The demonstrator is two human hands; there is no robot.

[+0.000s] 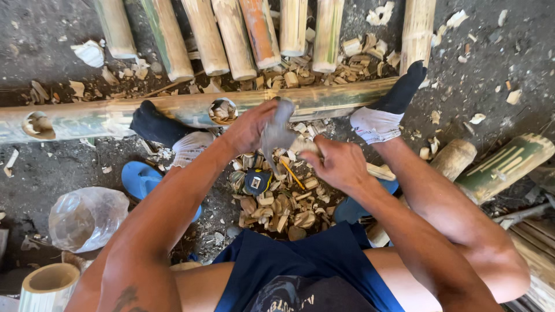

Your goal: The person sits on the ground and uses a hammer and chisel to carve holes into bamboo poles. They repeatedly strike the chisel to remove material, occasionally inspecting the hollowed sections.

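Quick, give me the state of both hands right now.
Left hand: closed on the top of a grey tool.
Right hand: closed around the tool's wooden handle.

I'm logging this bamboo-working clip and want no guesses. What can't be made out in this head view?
- Grey tool: motion-blurred and half covered by the left hand, so its kind is unclear.
- Right hand: what it grips is hidden by its fingers.
- Long bamboo pole: its left end is cut off by the frame edge.
- Small blue-yellow object: too small, ringed by chips.

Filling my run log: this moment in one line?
left hand: grips cloth | right hand: grips cloth | below: chips, tape measure
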